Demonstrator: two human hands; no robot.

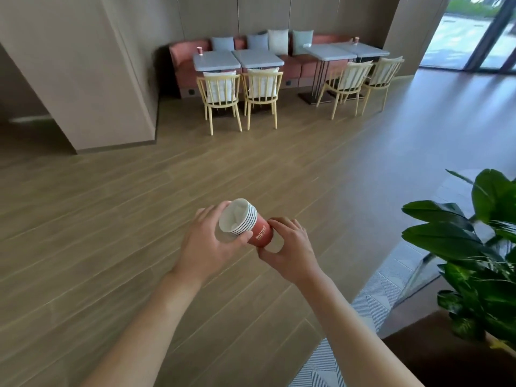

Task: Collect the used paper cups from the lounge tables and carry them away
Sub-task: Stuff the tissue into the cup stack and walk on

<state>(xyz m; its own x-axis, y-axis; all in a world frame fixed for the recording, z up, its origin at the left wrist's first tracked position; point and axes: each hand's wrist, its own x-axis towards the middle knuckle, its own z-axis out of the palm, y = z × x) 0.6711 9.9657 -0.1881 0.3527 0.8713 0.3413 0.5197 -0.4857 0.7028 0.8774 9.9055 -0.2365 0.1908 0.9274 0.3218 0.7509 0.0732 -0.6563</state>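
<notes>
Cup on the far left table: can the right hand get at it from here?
Probably not: the cup stands across open floor, and the right hand grips the nested cup stack.

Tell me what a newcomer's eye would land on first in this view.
First, the stack of red paper cups, nested and tilted on its side, held at centre frame between the left hand at its rims and the right hand at its base. Next, the far row of grey tables with pale wooden chairs, where one red cup stands at the left end and another cup at the right. A leafy plant fills the right edge.
</notes>
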